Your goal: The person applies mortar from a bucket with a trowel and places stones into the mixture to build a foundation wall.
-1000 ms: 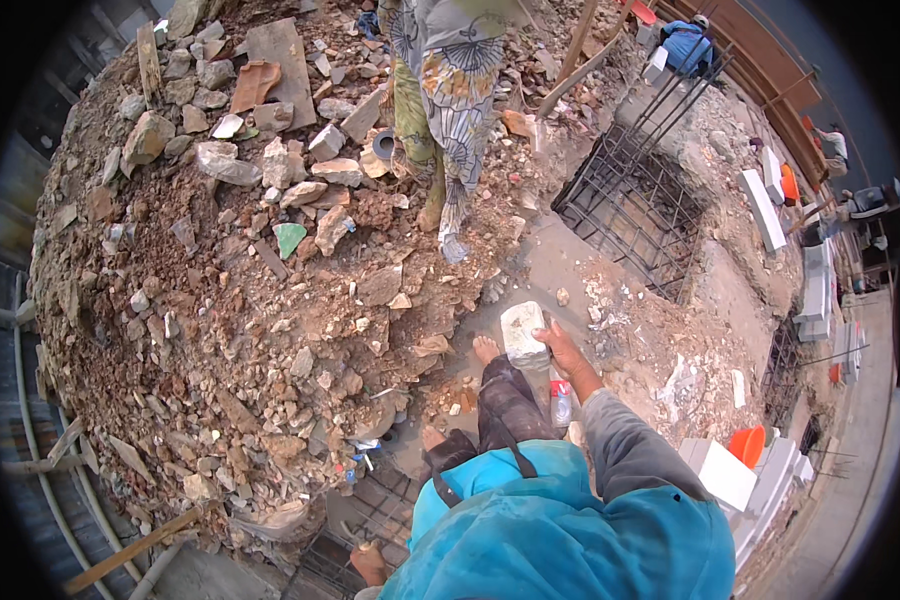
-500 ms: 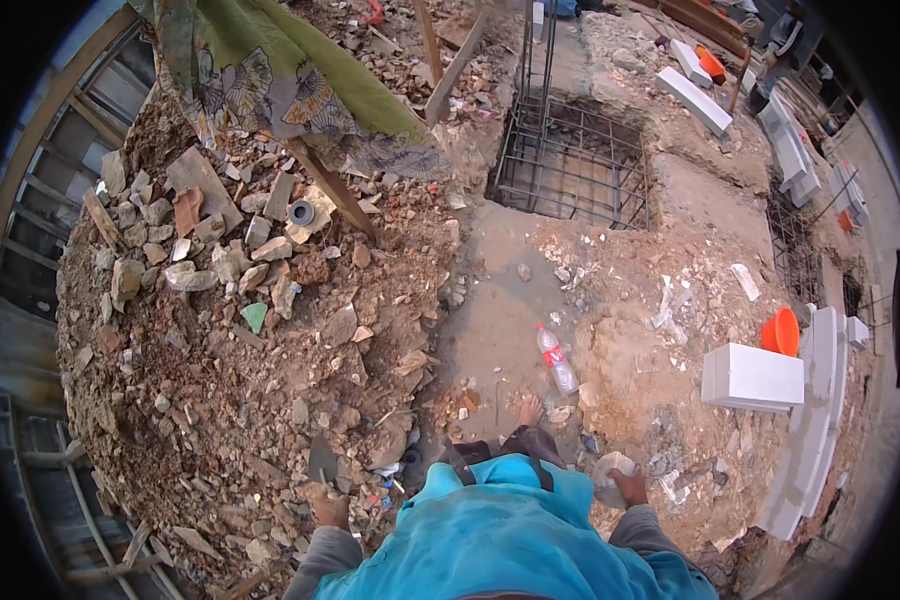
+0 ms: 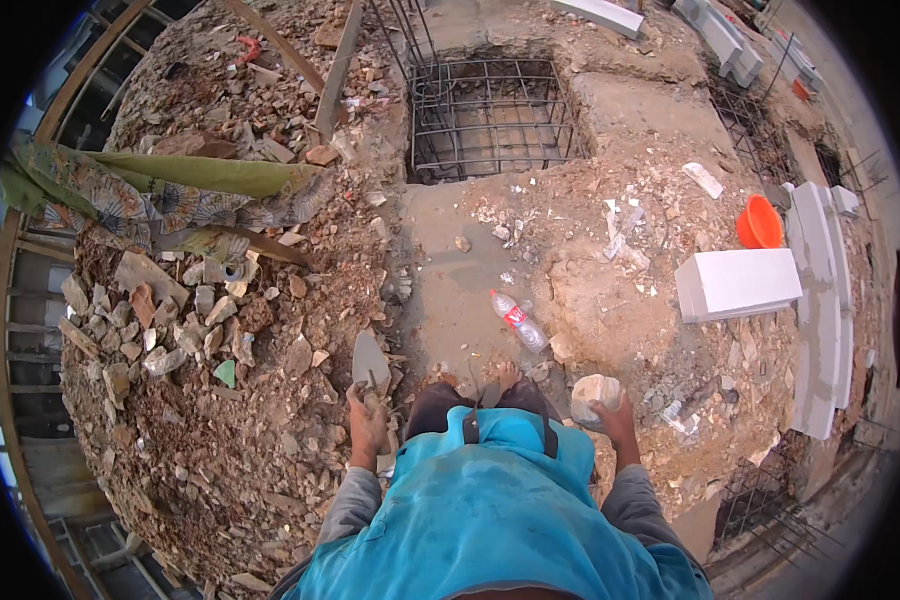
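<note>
My left hand point(image 3: 367, 430) is closed round the handle of a trowel point(image 3: 371, 362). The trowel's pale grey, pointed blade faces away from me, over the rubble edge. To the right of my body, my right hand point(image 3: 615, 418) grips the side of a rounded pale object point(image 3: 592, 396). It has a beige upper face and a greyish side; whether it is a stone or a filled container I cannot tell. Between and ahead of my hands, a clear plastic bottle point(image 3: 520, 321) with a red label lies on the ground. My bare foot point(image 3: 509, 374) shows near it.
Broken brick and stone rubble point(image 3: 190, 440) slopes along the left, beneath a green patterned cloth point(image 3: 200, 185). Ahead is a pit with a rebar grid point(image 3: 495, 120). A white block point(image 3: 738, 284), an orange bucket point(image 3: 760, 222) and a low block wall point(image 3: 816, 330) stand right.
Both hands have risen and moved forward, the left with the trowel, the right with the rounded object. The view has shifted, so the pit and cloth appear farther left.
</note>
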Tool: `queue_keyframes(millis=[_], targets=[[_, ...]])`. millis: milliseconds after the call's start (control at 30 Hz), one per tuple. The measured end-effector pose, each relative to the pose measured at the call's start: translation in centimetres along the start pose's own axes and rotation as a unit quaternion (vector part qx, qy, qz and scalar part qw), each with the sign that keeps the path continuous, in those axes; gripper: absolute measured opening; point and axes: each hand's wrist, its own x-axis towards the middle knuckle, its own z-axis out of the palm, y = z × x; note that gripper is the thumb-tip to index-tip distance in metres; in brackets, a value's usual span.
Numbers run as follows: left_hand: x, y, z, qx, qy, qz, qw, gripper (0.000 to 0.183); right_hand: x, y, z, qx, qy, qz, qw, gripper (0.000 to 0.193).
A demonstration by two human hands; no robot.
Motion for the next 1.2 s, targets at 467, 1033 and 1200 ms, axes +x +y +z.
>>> queue_keyframes(millis=[467, 1033, 1200], targets=[[8.5, 14.1, 15.5, -0.1, -0.546, 0.009, 0.832, 0.045, -4.3, -22.2, 8.0, -0.333, -0.004, -0.253, 0.908, 0.115], [11.3, 18.6, 18.9, -0.013, -0.792, -0.097, 0.602, 0.065, -11.5, -21.0, 13.3, -0.161, 0.311, -0.157, 0.924, 0.089], [9.9, 17.6, 20.4, 0.047, -0.752, -0.106, 0.649, 0.083, -18.8, -8.0, 15.0, 0.052, 0.483, 0.029, 0.874, 0.066]])
